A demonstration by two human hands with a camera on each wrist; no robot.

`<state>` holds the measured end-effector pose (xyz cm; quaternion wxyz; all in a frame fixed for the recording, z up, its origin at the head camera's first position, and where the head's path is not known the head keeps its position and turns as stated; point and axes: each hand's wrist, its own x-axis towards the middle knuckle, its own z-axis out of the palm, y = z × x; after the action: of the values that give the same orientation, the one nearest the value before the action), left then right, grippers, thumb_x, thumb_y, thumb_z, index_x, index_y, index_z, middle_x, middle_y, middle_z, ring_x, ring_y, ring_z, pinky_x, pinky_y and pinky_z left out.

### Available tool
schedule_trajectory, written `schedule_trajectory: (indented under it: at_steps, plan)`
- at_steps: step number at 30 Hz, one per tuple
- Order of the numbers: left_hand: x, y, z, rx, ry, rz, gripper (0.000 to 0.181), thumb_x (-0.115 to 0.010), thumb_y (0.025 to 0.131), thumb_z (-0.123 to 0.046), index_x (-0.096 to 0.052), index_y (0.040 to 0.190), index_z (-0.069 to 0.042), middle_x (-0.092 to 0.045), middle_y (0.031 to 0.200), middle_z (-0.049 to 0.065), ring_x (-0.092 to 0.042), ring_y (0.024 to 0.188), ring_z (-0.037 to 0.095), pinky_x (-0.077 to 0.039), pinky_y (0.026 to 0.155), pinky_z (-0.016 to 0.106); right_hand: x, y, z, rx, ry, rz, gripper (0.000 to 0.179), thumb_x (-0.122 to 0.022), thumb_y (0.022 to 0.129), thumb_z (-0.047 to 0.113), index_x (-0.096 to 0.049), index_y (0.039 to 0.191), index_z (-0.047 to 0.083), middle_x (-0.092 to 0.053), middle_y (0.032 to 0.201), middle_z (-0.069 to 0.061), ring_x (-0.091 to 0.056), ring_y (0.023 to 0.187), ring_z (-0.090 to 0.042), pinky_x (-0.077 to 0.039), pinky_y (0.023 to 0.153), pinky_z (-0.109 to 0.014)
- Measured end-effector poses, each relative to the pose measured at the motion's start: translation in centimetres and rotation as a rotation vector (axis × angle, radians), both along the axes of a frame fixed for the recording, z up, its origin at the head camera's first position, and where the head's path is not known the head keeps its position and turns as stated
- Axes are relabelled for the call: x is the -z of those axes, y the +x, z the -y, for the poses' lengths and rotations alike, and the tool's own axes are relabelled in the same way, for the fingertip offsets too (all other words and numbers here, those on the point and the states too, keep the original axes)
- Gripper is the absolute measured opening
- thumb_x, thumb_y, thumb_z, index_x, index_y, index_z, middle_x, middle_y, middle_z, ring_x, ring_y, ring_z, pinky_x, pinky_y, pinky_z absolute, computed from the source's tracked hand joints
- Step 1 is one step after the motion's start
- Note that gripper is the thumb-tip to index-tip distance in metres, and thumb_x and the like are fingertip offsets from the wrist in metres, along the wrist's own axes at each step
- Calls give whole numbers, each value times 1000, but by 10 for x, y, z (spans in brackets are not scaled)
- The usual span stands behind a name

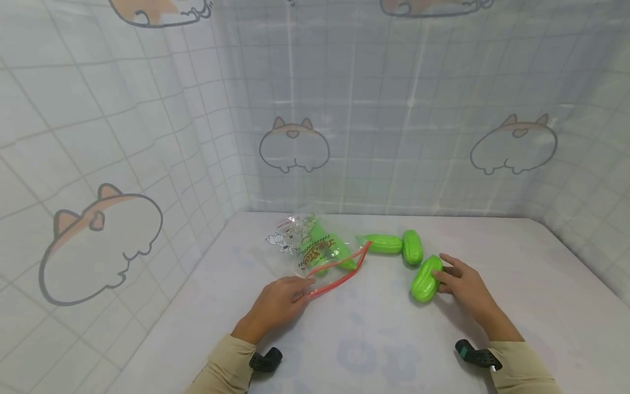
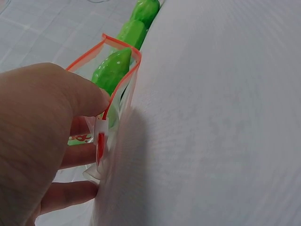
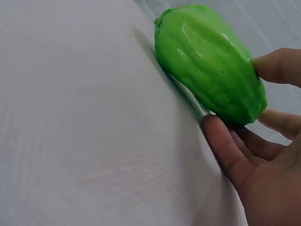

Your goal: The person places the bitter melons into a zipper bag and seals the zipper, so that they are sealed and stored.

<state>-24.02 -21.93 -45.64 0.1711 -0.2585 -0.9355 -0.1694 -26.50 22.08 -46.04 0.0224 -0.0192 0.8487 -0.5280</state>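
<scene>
My left hand (image 1: 279,301) pinches the near corner of a clear printed zip bag (image 1: 294,241). Its mouth, edged by a red zip strip (image 1: 339,282), gapes toward the right. A white slider (image 2: 100,131) shows by the thumb in the left wrist view. Inside the bag lies a green toy vegetable (image 2: 112,73), its pointed end at the mouth. My right hand (image 1: 465,282) grips one end of a glossy, bumpy green toy gourd (image 3: 207,61) between thumb and fingers, close over the table.
Beyond the bag mouth, a green toy gourd (image 1: 386,244) lies sideways, and another green toy gourd (image 1: 412,247) sits beside it. The white table (image 1: 364,328) meets a grid-patterned curtain (image 1: 394,180) at the back. Each sleeve has a dark wrist device (image 1: 266,360).
</scene>
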Motion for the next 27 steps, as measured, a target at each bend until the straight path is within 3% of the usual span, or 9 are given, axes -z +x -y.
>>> schedule_trajectory:
  at_steps: [6, 17, 27]
  plan:
    - [-1, 0, 0, 5, 0, -3, 32, -72, 90, -24, -74, 122, -25, -73, 113, -4, -67, 107, 14, -54, 89, 39, -1, 0, -1, -22, -97, 10, 84, -63, 97, 44, -20, 160, 8, -35, 150, -34, -65, 109, -27, -53, 91, -34]
    - [-3, 1, -1, 0, -4, 4, 33, -72, 90, -25, -73, 123, -25, -72, 113, -5, -67, 107, 14, -54, 89, 39, -6, 2, 1, -29, -159, 9, 85, -65, 97, 38, -16, 161, 10, -35, 148, -34, -66, 105, -27, -52, 88, -28]
    - [-2, 2, 0, -2, -8, -6, 33, -72, 89, -23, -74, 122, -24, -73, 113, -3, -67, 108, 16, -54, 89, 40, -7, 5, 6, -69, -251, -101, 77, -66, 97, 24, -24, 160, 11, -41, 141, -34, -65, 102, -19, -55, 87, -36]
